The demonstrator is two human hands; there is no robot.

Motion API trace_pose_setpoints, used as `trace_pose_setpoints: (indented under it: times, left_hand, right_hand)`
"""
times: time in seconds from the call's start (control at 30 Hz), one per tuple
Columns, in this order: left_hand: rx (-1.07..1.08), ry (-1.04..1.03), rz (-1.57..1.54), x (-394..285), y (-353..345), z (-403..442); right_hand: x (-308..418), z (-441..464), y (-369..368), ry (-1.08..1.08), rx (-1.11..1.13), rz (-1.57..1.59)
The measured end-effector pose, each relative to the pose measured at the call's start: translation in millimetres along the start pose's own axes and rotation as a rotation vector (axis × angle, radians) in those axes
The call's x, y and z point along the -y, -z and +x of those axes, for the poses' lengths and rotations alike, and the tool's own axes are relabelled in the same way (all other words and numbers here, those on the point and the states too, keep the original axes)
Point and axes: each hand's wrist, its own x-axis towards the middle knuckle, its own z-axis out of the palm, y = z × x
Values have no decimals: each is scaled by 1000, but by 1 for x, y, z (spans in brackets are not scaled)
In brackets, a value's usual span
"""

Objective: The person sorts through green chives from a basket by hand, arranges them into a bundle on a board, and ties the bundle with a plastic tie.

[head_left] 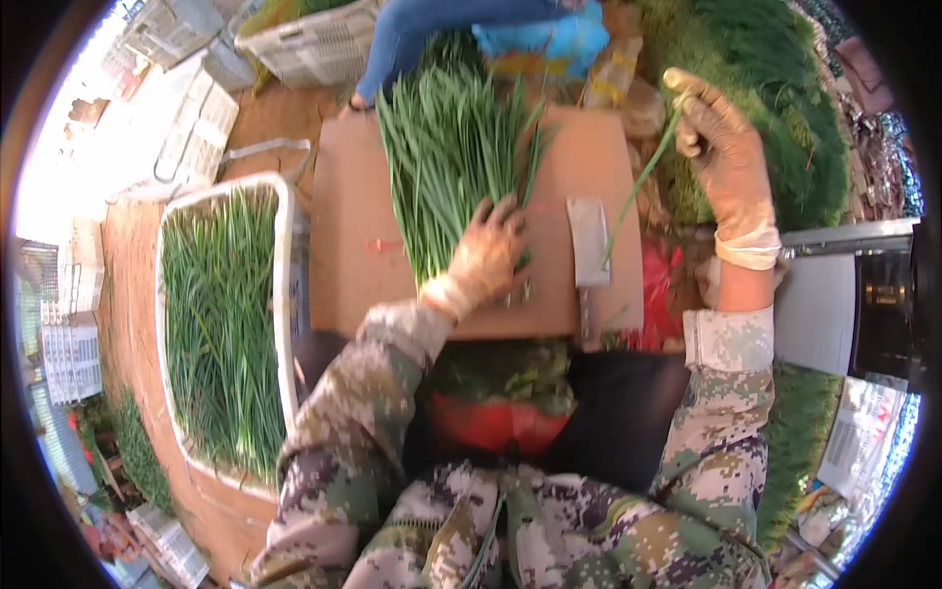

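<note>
A thick bunch of long, flat green leaves [451, 137] lies on a broad tan board [348, 196], its tips reaching past the far edge. The left hand [486, 253], in a thin pale glove, rests across the bunch's near end with fingers spread, hiding part of the stalks there. The right hand [724, 147], gloved too, is raised beyond the board's right side, thumb and fingers pinching a single thin green stalk [643, 182]. Its lower end crosses in front of a cleaver with a wide, pale metal blade [589, 231]; whether they touch I cannot tell. The cleaver lies to the right of the bunch, handle toward the wearer, taking up that part of the board.

Left of the board stands a white plastic crate [287, 211] packed with green stalks [218, 324]. At the far edge, another person's blue-trousered leg [397, 44] and a bright blue plastic bag [540, 44] crowd the leaf tips. Crumpled red plastic [662, 290] lies just beside the board's right edge; beyond, feathery greenery [775, 98] is heaped.
</note>
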Motion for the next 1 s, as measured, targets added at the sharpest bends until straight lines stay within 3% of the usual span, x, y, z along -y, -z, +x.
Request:
trace_pose_setpoints:
  times: [0.07,0.17,0.27,0.3,0.33,0.4,0.47,0.53,0.57,0.6,0.63,0.67,0.73,0.77,0.83,0.93,1.0]
  left_hand:
    - [-34,-37,14,-1,6,0]
    - [-163,-67,13,0,0,1]
    - [-195,-102,43,-4,6,4]
    - [-159,-109,49,-4,5,4]
    - [-123,-117,52,-5,5,3]
    - [-82,-106,56,-6,4,5]
    - [-85,-67,39,-7,-1,2]
    - [-110,-68,19,-10,0,-1]
    - [-141,-71,15,-9,1,0]
    - [-172,-73,13,-9,4,0]
    - [-199,-75,-18,-9,9,0]
    - [-198,-74,-15,-6,10,-1]
    - [-241,-58,17,5,10,-6]
    - [-275,-59,8,7,17,-9]
    - [-274,28,-38,14,36,-22]
    - [-239,169,-129,15,74,-54]
    - [-264,238,-139,16,90,-88]
  right_hand:
    - [-1,-42,-8,-19,81,26]
    - [-12,-112,-50,-120,31,-40]
    - [-104,-177,-72,-246,205,-225]
    - [-130,-198,-82,-421,310,-373]
    - [-180,-224,-82,-395,465,-642]
    - [-234,-261,-87,-112,920,-1495]
    - [-208,-262,-84,-224,716,-1399]
    - [-201,-248,-64,-112,424,-1370]
    - [-188,-232,-56,-191,367,-1413]
    - [-191,-221,-42,33,191,-1389]
    - [-177,-209,-37,-11,97,-1242]
    - [-180,-198,-27,-8,65,-1120]
    - [-188,-178,-15,-257,91,-870]
    - [-190,-169,-14,-258,97,-863]
    - [-195,-158,-17,-476,215,-813]
    - [-192,-151,-26,-410,214,-821]
    - [-211,-144,-22,-254,236,-918]
